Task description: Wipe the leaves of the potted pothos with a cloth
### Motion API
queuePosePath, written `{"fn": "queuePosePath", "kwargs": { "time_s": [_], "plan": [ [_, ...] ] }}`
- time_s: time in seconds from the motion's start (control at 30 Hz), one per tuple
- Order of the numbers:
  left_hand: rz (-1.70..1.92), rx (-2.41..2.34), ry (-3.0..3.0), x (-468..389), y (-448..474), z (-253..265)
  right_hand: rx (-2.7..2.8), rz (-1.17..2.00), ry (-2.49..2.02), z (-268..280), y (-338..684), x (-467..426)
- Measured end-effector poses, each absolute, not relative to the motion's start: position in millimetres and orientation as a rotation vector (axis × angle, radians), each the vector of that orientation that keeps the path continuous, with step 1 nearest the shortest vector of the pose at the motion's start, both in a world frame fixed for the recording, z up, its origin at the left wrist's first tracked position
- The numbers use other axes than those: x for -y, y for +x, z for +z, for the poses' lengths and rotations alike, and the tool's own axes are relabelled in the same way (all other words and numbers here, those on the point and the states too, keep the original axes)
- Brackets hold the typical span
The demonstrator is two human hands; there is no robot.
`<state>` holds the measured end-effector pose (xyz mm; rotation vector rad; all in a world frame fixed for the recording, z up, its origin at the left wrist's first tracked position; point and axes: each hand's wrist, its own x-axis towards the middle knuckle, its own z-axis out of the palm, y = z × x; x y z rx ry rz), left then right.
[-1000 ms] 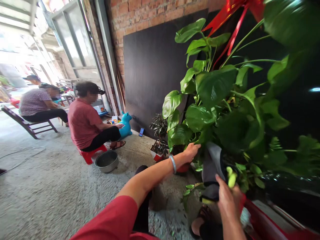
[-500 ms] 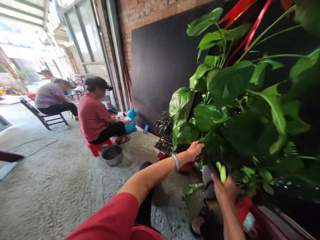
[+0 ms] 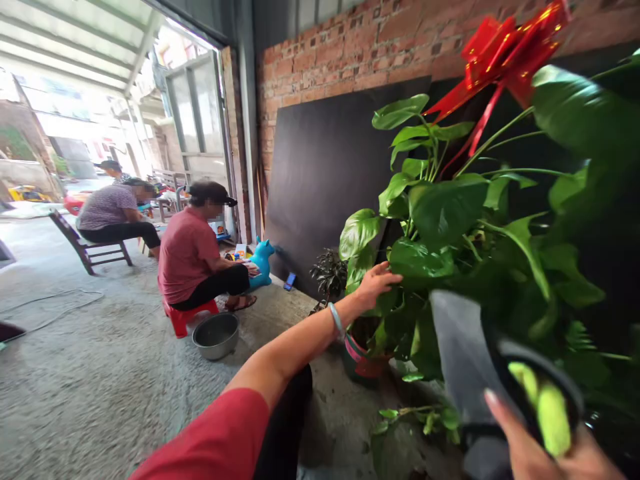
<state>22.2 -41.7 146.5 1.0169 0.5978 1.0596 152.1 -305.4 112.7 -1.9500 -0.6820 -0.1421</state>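
My left hand [image 3: 375, 285], with a pale bangle on its wrist, reaches to the leafy green potted plant [image 3: 445, 213]. Its fingers are stretched out and apart at the edge of a low leaf. At the lower right, my right hand [image 3: 523, 440] is closed around a dark grey tool with a black-rimmed loop [image 3: 463, 357]. Inside the loop show two yellow-green, finger-shaped pieces; the tool's exact kind is unclear. Leaves hide much of the plant's stems. Below them stands its reddish pot [image 3: 367, 360], partly covered.
A red bow [image 3: 500, 60] tops the plant, before a dark panel [image 3: 340, 180]. Cut-looking sprigs [image 3: 420, 420] lie low near my right hand. Left are a grey basin [image 3: 217, 337], a person on a red stool [image 3: 185, 320], a blue animal figure [image 3: 261, 263] and seated people farther back.
The grey tool and my right hand have come up and right, closer to the camera. My left fingers, earlier bent at a leaf, now stretch out. The view has tilted upward.
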Motion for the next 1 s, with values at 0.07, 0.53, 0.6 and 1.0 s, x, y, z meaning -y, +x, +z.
{"fn": "queuePosePath", "kwargs": {
  "time_s": [0.07,0.53,0.6,1.0],
  "plan": [
    [1.016,-0.602,0.995,38,30,165,0.700,-0.320,-1.755,153,139,274],
    [0.756,-0.922,0.862,14,-30,81,0.987,0.110,-1.822,142,137,280],
    [0.870,-1.021,0.755,-4,-53,71,1.051,0.103,-1.789,152,128,269],
    [0.926,-0.632,0.355,-66,-32,63,1.457,-0.524,-1.937,215,102,141]
  ]
}}
